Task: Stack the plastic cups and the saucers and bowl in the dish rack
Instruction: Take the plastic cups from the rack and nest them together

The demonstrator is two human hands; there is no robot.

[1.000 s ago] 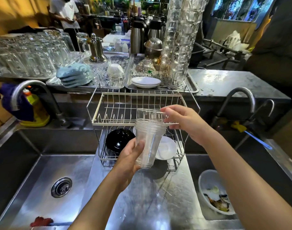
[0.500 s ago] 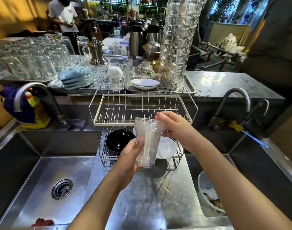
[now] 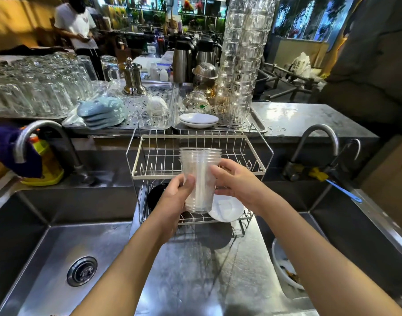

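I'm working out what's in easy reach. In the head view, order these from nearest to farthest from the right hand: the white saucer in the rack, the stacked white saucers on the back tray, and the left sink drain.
From the right hand:
1. White saucer, just below it in the rack's lower tier.
2. Stacked white saucers, behind the rack on the back tray.
3. Left sink drain, far down-left in the basin.

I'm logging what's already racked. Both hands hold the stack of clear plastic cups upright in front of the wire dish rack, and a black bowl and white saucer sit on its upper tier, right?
Not quite: the head view shows the black bowl and white saucer on the lower tier of the white wire dish rack. Both the left hand and right hand do hold the stack of clear plastic cups upright.
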